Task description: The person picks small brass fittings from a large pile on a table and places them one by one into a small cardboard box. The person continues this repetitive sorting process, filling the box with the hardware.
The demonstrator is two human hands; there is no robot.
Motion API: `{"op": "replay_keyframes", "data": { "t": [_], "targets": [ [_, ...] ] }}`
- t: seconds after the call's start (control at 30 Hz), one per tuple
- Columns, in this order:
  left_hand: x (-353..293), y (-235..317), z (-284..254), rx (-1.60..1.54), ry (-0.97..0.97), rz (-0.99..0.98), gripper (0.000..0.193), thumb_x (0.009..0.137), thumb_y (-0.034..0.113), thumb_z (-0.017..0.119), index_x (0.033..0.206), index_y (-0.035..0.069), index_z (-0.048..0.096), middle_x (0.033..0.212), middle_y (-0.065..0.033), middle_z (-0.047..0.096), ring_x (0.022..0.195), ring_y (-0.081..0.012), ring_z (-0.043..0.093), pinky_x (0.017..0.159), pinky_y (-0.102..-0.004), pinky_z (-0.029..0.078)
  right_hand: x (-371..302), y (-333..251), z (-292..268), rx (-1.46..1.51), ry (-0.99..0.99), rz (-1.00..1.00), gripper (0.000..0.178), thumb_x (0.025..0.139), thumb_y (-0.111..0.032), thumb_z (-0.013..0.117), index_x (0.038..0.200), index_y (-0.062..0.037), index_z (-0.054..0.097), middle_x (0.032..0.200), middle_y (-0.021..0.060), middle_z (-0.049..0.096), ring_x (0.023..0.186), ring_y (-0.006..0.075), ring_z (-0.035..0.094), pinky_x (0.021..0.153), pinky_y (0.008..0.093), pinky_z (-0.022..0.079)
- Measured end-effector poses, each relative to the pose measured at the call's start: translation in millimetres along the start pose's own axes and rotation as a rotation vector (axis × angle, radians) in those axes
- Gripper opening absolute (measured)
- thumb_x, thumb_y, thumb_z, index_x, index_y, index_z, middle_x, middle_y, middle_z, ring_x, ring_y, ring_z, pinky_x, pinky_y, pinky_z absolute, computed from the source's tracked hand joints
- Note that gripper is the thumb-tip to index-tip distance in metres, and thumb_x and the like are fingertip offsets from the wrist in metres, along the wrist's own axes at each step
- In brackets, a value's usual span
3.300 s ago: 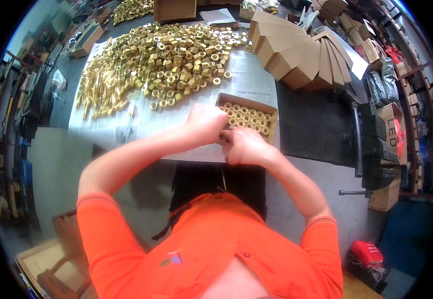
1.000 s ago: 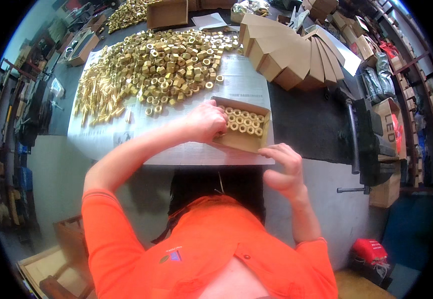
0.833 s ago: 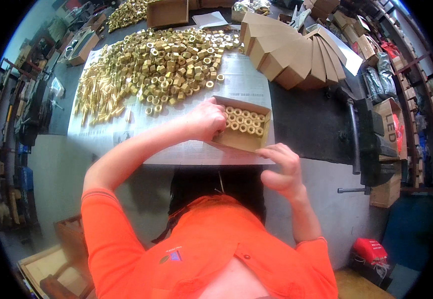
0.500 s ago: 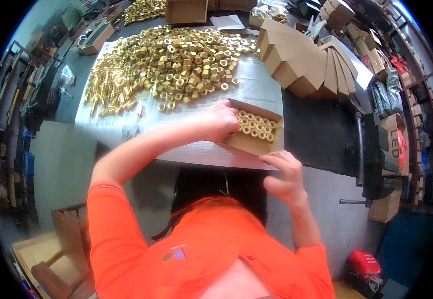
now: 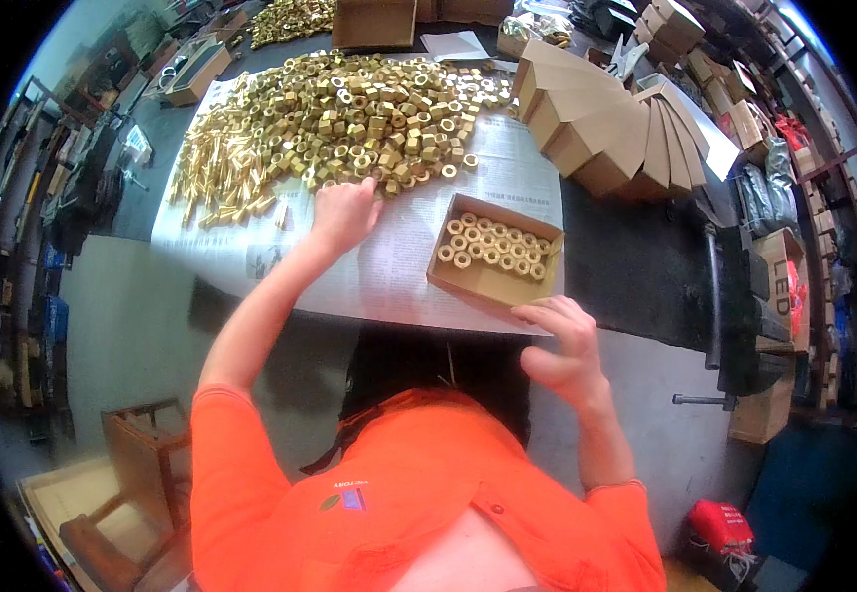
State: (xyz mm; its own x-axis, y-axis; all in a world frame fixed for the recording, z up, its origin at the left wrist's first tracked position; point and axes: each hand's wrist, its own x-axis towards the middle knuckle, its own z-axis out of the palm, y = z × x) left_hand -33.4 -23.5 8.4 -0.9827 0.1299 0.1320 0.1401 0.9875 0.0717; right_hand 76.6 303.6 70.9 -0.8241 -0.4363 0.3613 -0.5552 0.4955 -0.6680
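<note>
While the right hand (image 5: 566,335) rests its fingertips at the near right corner of an open cardboard box (image 5: 495,285), the left hand (image 5: 347,212) is up at the near edge of a big heap of brass nuts (image 5: 374,113), left of the middle of the frame. From where I stand, the left fingers look curled in and narrow, but I can't tell whether they have a nut between them. The right fingers stretch out together towards the box, with the thumb held well apart below them and a wide gap between.

The box sits just right of the middle of the frame, slightly askew on a printed paper sheet (image 5: 404,301). Inside it, brass nuts stand in close rows with their holes facing up, leaving a bare strip of cardboard along the near side.

Up at the left, slim brass pins (image 5: 216,178) lie loose against the heap. A row of brown cartons (image 5: 606,118) fans out at the upper right, leaning on one another over the dark tabletop (image 5: 616,261). Another open carton (image 5: 374,28) stands at the top, beside some white paper (image 5: 454,45).
</note>
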Motion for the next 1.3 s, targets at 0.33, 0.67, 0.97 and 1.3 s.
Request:
{"op": "replay_keyframes", "data": {
  "t": [0.33, 0.67, 0.97, 1.3],
  "targets": [
    [0.2, -8.1, -8.0, -0.521, -0.346, -0.048, 0.020, 0.081, 0.022, 0.066, 0.079, 0.002, 0.069, 0.062, -0.0111, 0.063, 0.057, -0.0194, 0.061, 0.055, -0.0353, 0.048, -4.5, 4.2, -2.4, -0.023, -0.010, 0.022, 0.036, 0.055, -0.007, 0.057, 0.090, -0.0005, 0.067, 0.086, 0.0141, 0.065, 0.076, 0.0310, 0.058, 0.070, 0.0372, 0.047],
    [-23.6, 9.4, 2.5, -0.050, 0.046, 0.127, 0.024, 0.081, 0.030, 0.067, 0.080, 0.007, 0.063, 0.075, -0.0089, 0.065, 0.072, -0.0299, 0.065, 0.064, -0.0429, 0.050, -7.2, 7.0, 0.4, -0.005, 0.022, 0.001, 0.037, 0.056, -0.008, 0.058, 0.091, -0.0001, 0.067, 0.084, 0.0144, 0.064, 0.075, 0.0313, 0.058, 0.069, 0.0374, 0.047],
    [-9.2, -1.6, -7.1, -0.467, 0.014, 0.036, 0.013, 0.079, 0.014, 0.071, 0.087, 0.004, 0.069, 0.081, -0.0079, 0.067, 0.067, -0.0200, 0.062, 0.061, -0.0321, 0.050, -8.7, 7.4, -1.9, -0.009, 0.026, -0.018, 0.036, 0.056, -0.008, 0.057, 0.090, 0.0003, 0.066, 0.083, 0.0144, 0.063, 0.074, 0.0314, 0.057, 0.067, 0.0370, 0.046],
    [5.9, 91.4, -37.3, -0.410, -0.230, 0.747, 0.015, 0.076, 0.018, 0.069, 0.088, 0.009, 0.067, 0.081, -0.0098, 0.061, 0.078, -0.0321, 0.062, 0.064, -0.0433, 0.049, -6.9, 3.8, -4.4, 0.005, 0.025, 0.000, 0.036, 0.055, -0.008, 0.058, 0.090, 0.0000, 0.066, 0.084, 0.0144, 0.064, 0.076, 0.0316, 0.058, 0.069, 0.0375, 0.047]
  ]
}}
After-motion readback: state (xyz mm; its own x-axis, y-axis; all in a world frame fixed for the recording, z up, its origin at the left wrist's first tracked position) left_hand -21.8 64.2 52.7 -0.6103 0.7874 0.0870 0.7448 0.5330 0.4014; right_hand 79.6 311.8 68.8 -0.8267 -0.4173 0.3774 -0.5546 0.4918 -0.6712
